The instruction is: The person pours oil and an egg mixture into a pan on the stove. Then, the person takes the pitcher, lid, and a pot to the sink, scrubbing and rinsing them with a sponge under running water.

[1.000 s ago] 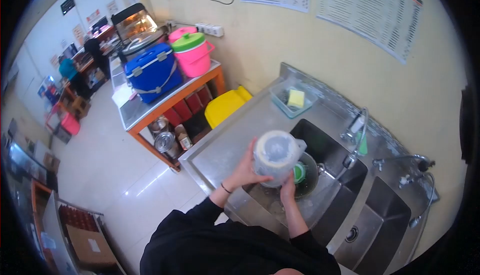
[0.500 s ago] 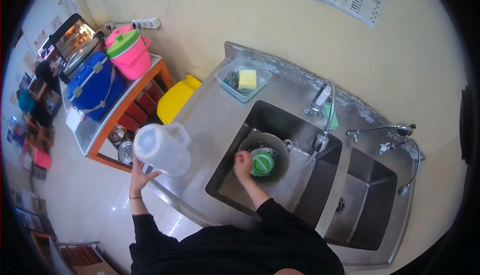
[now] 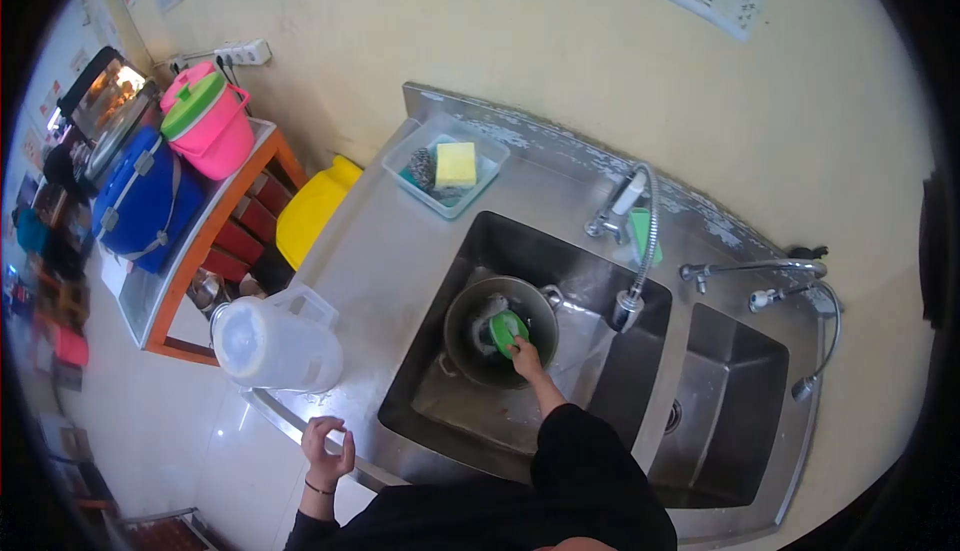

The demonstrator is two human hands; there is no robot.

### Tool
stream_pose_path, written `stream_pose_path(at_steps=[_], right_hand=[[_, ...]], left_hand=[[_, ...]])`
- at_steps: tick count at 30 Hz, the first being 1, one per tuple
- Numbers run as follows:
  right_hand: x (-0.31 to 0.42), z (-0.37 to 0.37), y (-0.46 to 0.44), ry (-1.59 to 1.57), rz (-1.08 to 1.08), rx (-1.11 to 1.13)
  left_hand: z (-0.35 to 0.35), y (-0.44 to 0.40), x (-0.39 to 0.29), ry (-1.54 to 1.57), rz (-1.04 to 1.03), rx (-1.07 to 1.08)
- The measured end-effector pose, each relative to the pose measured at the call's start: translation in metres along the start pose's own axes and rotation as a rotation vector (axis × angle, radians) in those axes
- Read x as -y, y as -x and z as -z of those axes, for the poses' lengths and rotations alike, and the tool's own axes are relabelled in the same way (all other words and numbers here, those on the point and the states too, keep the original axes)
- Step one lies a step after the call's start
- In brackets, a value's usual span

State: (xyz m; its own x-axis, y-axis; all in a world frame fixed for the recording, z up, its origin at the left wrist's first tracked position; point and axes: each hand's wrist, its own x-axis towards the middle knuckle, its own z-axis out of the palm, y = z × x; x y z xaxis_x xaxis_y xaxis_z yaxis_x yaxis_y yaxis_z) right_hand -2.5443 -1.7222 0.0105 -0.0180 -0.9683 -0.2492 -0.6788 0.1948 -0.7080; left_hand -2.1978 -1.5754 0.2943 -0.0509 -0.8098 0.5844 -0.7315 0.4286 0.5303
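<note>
My right hand (image 3: 525, 357) is closed on the edge of a round green lid (image 3: 508, 329), tilted inside a metal pot (image 3: 462, 351). The pot stands in the larger sink basin (image 3: 470, 421) and has some suds or water in it. My left hand (image 3: 328, 449) is over the counter's front edge, fingers curved and apart, holding nothing. Just beyond it a translucent plastic pitcher (image 3: 290, 346) rests on the steel counter (image 3: 360, 251), its base turned up towards me.
A tray (image 3: 455, 209) at the back holds a yellow sponge (image 3: 456, 164) and a scourer (image 3: 421, 168). A hose faucet (image 3: 628, 306) hangs over the basin. The smaller basin (image 3: 735, 401) is on the right. Left stand a blue cooler (image 3: 150, 201) and pink bucket (image 3: 215, 141).
My left hand has let go of the pitcher and drawn back towards me. My right hand has taken hold of the green lid and tilted it in the pot. The view has shifted.
</note>
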Motion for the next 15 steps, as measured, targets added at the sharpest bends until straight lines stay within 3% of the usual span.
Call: stream_pose_path(at_steps=[3, 4, 7, 10, 13, 15], right_hand=[[0.016, 0.061, 0.045, -0.148, 0.024, 0.03], [0.034, 0.086, 0.07, -0.105, -0.039, -0.063], [0.022, 0.121, 0.106, 0.554, 0.168, -0.28], [0.015, 0.142, 0.129, 0.544, 0.277, -0.337], [0.025, 0.162, 0.145, 0.495, 0.271, -0.404], [0.036, 0.172, 0.155, 0.22, 0.257, -0.427]], left_hand=[[-0.024, -0.026, -0.012, 0.12, -0.023, 0.076], [-0.033, -0.036, -0.019, 0.188, -0.023, 0.123], [-0.066, -0.056, -0.033, 0.355, -0.058, 0.282], [-0.095, -0.082, -0.048, 0.473, -0.08, 0.437], [-0.131, -0.094, -0.055, 0.653, 0.092, 0.536], [-0.163, -0.092, -0.062, 0.844, 0.243, 0.654]])
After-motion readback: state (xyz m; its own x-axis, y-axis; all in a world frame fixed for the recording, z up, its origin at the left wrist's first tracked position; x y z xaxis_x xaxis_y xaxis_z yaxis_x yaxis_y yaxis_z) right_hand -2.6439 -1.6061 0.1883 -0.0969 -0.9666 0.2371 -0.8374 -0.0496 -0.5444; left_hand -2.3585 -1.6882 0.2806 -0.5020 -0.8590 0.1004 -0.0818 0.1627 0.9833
